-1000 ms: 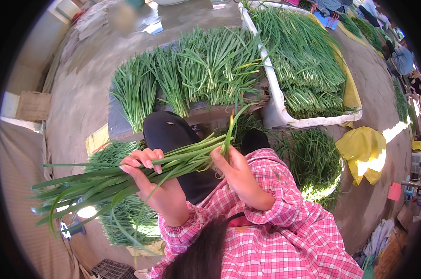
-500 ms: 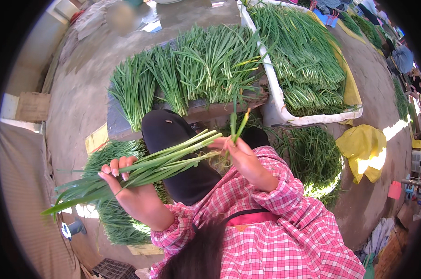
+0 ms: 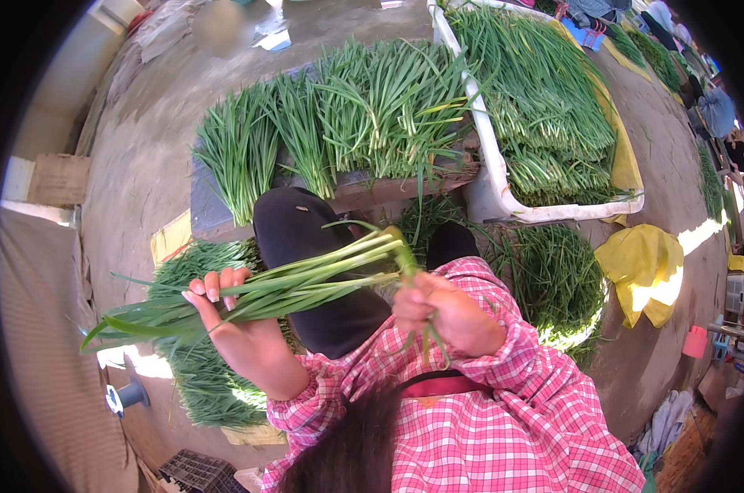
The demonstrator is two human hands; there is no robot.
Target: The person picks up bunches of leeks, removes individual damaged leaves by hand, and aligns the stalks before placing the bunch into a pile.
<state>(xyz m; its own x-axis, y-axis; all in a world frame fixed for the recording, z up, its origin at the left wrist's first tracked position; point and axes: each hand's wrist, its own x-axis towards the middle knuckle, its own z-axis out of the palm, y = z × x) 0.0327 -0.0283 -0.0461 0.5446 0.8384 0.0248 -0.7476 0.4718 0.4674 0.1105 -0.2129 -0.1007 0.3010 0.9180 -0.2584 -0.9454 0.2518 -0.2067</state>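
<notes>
A bunch of garlic chives (image 3: 306, 283) lies across my lap, pale stem ends to the right and green leaf tips to the left. My left hand (image 3: 245, 329) is closed round its leafy part, thumb and fingertips showing. Just beyond the stem ends, my right hand (image 3: 446, 314) is closed, somewhat blurred, on a few loose chive leaves (image 3: 406, 259). Those leaves bend up over the stem ends, and thin strands dangle below the fist. Whether the right fingers touch the bunch itself I cannot tell.
Ahead stands a low bench (image 3: 212, 201) with several chive bunches on it. A white crate (image 3: 485, 135) packed with chives is at its right. Chive heaps lie beside both legs. A yellow cloth (image 3: 641, 267) is on the right; a black crate (image 3: 199, 472) sits lower left.
My right hand has come down and turned into a fist, drawing the loose leaves over the stem ends. The left hand keeps its hold, barely shifted.
</notes>
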